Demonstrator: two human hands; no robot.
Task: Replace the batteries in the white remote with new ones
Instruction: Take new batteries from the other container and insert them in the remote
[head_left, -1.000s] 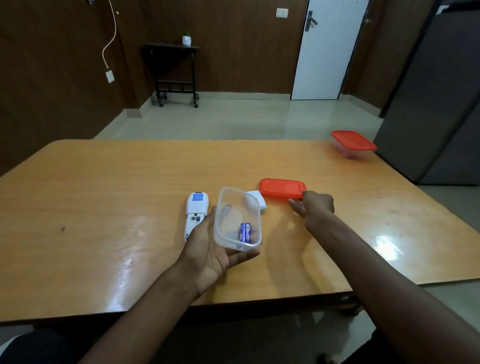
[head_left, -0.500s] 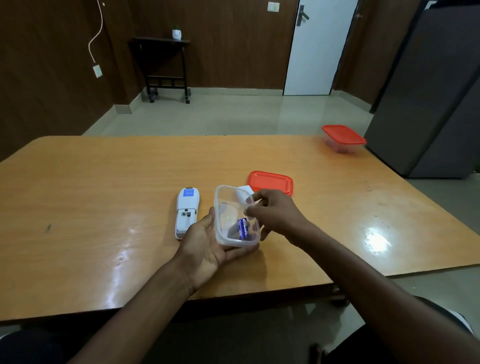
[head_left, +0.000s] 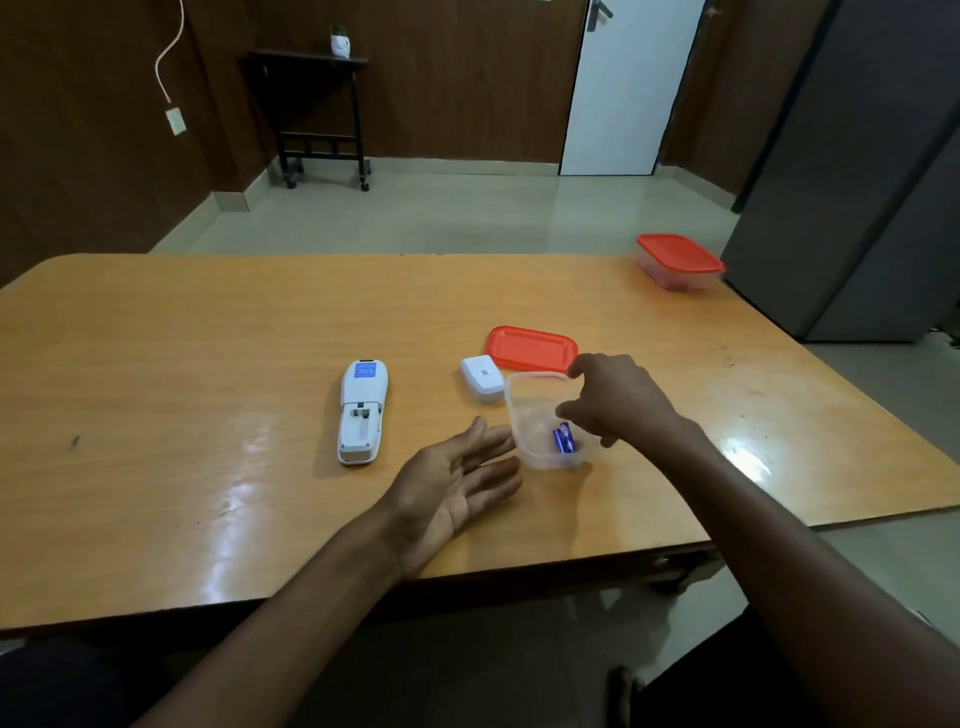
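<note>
The white remote (head_left: 362, 410) lies face down on the wooden table (head_left: 182, 338), its battery bay uncovered and empty. Its white battery cover (head_left: 483, 378) lies to the right, beside a loose red lid (head_left: 531, 348). A clear plastic container (head_left: 530, 415) stands on the table with blue batteries (head_left: 563, 439) at its bottom. My right hand (head_left: 618, 400) reaches over the container, fingers curled on its right rim, and hides that wall. My left hand (head_left: 457, 478) rests palm up and empty just left of the container, fingers straight.
A second clear container with a red lid (head_left: 678, 262) stands near the table's far right corner. A dark grey cabinet (head_left: 857, 182) rises beside the table's right edge. The table's near edge runs under my forearms.
The clear container left my left palm and now stands on the table further right. My right hand moved from the red lid to the container's rim. My left hand opened.
</note>
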